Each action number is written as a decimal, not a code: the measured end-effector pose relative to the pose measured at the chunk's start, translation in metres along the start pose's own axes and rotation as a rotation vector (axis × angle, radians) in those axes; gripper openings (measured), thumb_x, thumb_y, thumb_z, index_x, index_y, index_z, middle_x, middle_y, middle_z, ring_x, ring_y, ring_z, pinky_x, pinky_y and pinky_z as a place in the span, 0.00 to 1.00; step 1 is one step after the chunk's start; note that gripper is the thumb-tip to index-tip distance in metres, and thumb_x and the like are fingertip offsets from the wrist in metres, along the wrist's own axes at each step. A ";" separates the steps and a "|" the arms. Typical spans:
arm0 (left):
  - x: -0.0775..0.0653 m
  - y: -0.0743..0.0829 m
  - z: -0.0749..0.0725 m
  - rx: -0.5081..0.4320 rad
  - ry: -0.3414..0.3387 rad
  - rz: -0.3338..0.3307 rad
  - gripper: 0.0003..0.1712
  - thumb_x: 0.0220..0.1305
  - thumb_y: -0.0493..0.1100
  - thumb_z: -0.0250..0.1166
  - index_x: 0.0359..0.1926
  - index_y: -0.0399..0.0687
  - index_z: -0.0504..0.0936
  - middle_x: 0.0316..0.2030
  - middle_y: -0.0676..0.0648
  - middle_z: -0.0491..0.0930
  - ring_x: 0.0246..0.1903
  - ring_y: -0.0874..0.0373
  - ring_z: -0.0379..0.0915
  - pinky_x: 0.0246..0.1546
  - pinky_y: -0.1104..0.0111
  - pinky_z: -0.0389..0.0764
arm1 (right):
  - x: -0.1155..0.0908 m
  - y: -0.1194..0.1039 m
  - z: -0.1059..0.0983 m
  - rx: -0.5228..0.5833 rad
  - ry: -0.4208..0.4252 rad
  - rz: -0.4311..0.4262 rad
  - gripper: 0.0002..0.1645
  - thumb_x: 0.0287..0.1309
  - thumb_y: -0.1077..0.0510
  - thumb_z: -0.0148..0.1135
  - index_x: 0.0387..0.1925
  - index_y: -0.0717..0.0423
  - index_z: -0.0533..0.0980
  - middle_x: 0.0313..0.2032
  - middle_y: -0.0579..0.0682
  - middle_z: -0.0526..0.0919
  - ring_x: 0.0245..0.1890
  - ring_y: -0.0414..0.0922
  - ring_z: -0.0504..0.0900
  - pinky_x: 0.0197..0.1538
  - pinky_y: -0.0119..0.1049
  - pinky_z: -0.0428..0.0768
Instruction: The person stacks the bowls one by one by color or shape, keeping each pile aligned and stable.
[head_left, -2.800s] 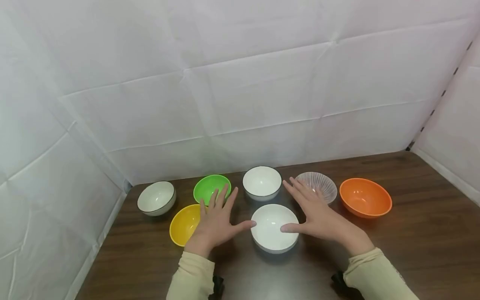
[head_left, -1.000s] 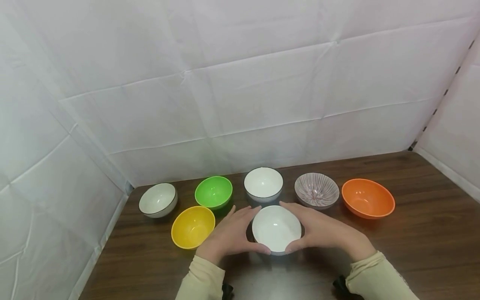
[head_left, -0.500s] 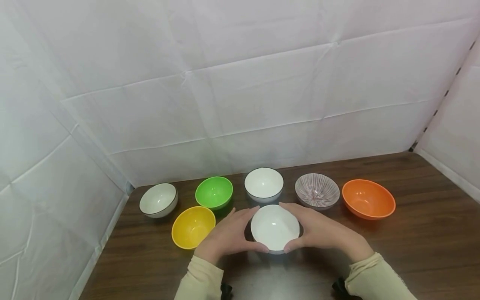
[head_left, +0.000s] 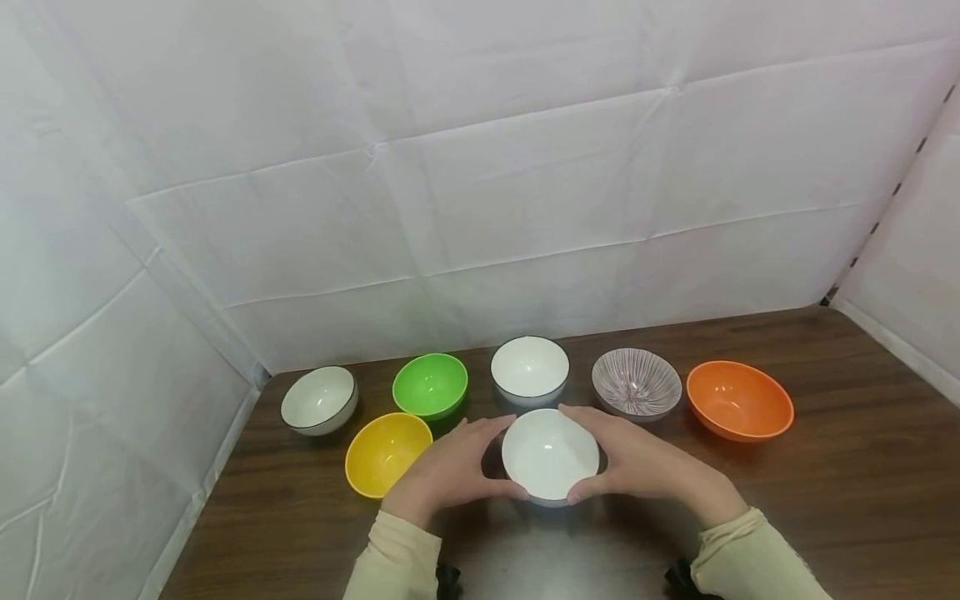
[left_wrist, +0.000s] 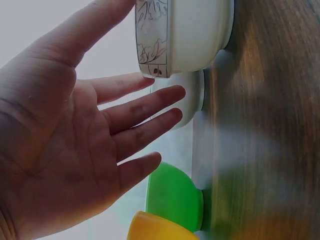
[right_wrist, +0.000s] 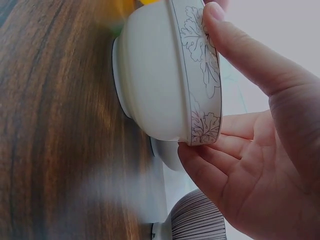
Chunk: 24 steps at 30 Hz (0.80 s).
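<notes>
A white bowl (head_left: 551,455) with a leaf-patterned band below its rim sits upright on the table between both hands. On its right side, my right hand (head_left: 647,457) grips it, the thumb on the near rim and the fingers around the far side, as the right wrist view shows. My left hand (head_left: 461,467) is at its left, fingers extended and spread; a gap shows between palm and bowl. The left thumb and index tips lie at or very near the rim; contact is unclear. A yellow bowl (head_left: 387,455) stands just left of the left hand.
Along the back stand a dark-rimmed white bowl (head_left: 319,401), a green bowl (head_left: 430,386), another white bowl (head_left: 529,367), a striped bowl (head_left: 637,383) and an orange bowl (head_left: 739,401). White sheeting (head_left: 480,183) surrounds the brown table (head_left: 847,467).
Both hands came down from above the white bowl to its sides. Over the last second the bowl shifted slightly left, and the left hand drew a little to the left, widening its gap.
</notes>
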<state>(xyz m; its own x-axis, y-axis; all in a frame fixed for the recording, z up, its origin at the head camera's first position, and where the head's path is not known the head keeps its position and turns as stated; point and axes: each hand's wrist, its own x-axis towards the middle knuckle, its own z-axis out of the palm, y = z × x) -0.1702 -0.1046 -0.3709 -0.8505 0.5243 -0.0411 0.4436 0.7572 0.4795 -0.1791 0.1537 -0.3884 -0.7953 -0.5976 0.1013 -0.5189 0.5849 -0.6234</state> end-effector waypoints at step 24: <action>-0.012 -0.013 -0.016 -0.058 0.061 -0.046 0.39 0.53 0.65 0.66 0.64 0.57 0.72 0.62 0.52 0.74 0.62 0.55 0.66 0.63 0.52 0.71 | -0.001 0.000 0.001 -0.026 0.004 0.003 0.64 0.37 0.32 0.71 0.68 0.65 0.59 0.64 0.59 0.70 0.59 0.53 0.70 0.61 0.60 0.72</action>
<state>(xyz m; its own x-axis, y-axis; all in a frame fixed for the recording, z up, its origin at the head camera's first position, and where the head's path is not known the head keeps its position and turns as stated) -0.1705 -0.1270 -0.3624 -0.8862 0.4632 -0.0113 0.3880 0.7552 0.5283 -0.1781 0.1535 -0.3891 -0.7983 -0.5935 0.1021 -0.5239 0.6009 -0.6037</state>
